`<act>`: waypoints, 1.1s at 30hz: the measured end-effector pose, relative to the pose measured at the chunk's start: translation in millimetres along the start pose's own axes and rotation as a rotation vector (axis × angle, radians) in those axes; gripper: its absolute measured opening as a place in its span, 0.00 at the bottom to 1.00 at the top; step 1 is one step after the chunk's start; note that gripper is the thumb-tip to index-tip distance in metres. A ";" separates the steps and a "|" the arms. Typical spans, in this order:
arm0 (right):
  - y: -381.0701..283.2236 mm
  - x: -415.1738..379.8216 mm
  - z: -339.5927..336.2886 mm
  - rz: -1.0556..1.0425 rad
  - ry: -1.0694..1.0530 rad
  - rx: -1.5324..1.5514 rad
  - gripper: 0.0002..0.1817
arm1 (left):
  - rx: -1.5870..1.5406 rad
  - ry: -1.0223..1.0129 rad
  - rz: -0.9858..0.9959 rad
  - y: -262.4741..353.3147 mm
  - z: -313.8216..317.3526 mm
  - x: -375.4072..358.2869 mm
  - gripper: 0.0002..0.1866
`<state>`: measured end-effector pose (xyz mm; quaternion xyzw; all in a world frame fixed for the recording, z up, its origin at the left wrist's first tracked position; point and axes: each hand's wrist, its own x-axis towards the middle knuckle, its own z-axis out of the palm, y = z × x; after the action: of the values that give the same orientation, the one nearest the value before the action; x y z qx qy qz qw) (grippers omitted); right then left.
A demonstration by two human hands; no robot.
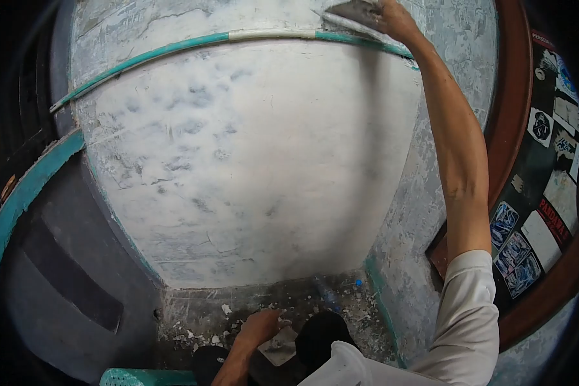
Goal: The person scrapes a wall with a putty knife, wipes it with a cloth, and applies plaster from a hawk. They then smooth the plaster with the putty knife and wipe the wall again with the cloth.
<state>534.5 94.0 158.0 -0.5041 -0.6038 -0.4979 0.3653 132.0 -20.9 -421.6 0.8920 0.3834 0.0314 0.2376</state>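
My right hand (397,24) is raised to the top right of the head view, its fingers closed on a wide putty knife (354,13). The blade lies at or very near the wall, just above the teal and white pipe (270,35). Low in the view, my left hand (262,327) is closed over my lap, between my knees. A flat greyish blade-like piece (280,350) sticks out below its fingers; its handle is hidden. Ahead of me stands the wall panel (289,141), smeared with white putty, with bluish grey patches on its left half.
Plaster crumbs lie on the floor (199,325), with a clear plastic bottle (328,294) and a blue cap (358,283). A dark grey panel (90,238) stands on the left. A brown frame (511,109) and stickered dark board (550,174) are at right. A teal edge (148,377) shows below.
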 end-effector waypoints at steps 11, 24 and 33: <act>27.2 -5.1 6.8 -0.021 -0.310 -0.298 0.10 | 0.025 -0.013 -0.047 -4.7 -0.1 7.9 0.27; -18.2 10.5 5.2 -0.146 -0.236 -0.169 0.10 | 0.054 -0.044 -0.019 -12.1 3.8 12.6 0.27; -0.5 -13.8 22.4 0.096 0.143 -0.225 0.12 | 0.040 0.026 0.029 -17.1 9.9 12.2 0.27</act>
<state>538.5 112.4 139.5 -0.5334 -0.4917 -0.5792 0.3719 131.5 -6.2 -439.6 0.9016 0.3738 0.0387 0.2143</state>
